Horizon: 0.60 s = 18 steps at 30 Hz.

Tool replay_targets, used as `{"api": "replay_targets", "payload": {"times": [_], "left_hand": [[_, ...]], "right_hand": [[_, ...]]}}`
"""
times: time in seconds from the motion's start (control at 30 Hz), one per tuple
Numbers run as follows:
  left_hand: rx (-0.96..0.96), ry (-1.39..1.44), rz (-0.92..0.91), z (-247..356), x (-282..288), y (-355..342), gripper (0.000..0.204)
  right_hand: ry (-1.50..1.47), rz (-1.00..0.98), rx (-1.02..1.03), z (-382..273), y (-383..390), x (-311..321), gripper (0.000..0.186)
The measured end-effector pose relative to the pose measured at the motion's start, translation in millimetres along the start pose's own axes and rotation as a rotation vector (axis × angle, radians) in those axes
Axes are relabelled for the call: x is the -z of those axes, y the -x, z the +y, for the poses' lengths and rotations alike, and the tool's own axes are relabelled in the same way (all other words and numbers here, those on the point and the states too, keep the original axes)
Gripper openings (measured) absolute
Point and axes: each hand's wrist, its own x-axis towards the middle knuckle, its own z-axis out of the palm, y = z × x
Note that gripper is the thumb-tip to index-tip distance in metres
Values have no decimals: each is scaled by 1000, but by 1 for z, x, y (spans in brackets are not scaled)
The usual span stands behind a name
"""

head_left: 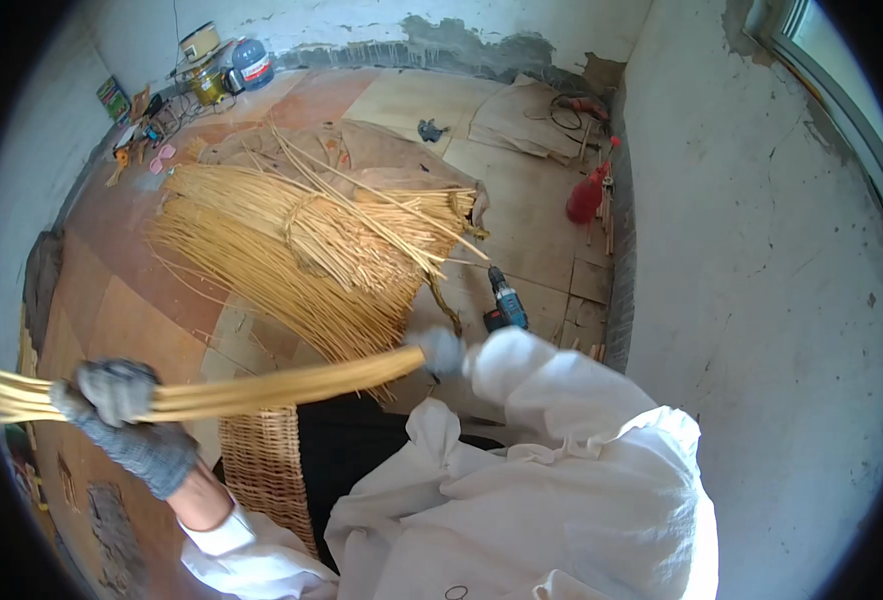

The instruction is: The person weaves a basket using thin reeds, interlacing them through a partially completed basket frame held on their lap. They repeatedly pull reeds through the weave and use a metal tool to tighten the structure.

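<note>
a: what has the left grip point(116, 392) got?

b: a bundle of long yellow rods point(281, 390). the grey-gloved fingers are closed round it toward its left end, and loose strands fan out past them to the edge of the view.

a: and the right grip point(443, 353)?

b: it's at the other end of that bundle, gloved in grey as well. it's smeared by blur, so i can't tell whether it's closed or loose.

a: so where does the bundle sit?

b: up off the floor point(131, 290), stretched nearly level between the two hands, with a slight bend. part of a woven wicker piece point(261, 462) shows below it, next to the person's dark-clothed leg.

a: what's ahead of the hands?

b: a big heap of similar rods point(281, 290) lying on the floor, with brown cloth point(381, 147) showing along its far side. a blue and black drill point(505, 300) lies to the right of the heap, near the right grip.

a: anything farther off?

b: a red bottle point(585, 199) near the right wall, and a blue water jug point(251, 64) by the far wall.
</note>
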Motion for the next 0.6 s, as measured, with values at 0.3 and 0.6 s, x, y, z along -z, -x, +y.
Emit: {"api": "replay_targets", "payload": {"times": [0.3, 0.6], "left_hand": [[-202, -171, 152, 43, 3, 92, 30], [-60, -499, 356, 224, 23, 156, 33]], "right_hand": [[-9, 202, 359, -276, -45, 69, 91], [203, -917, -75, -55, 16, 30, 43]]}}
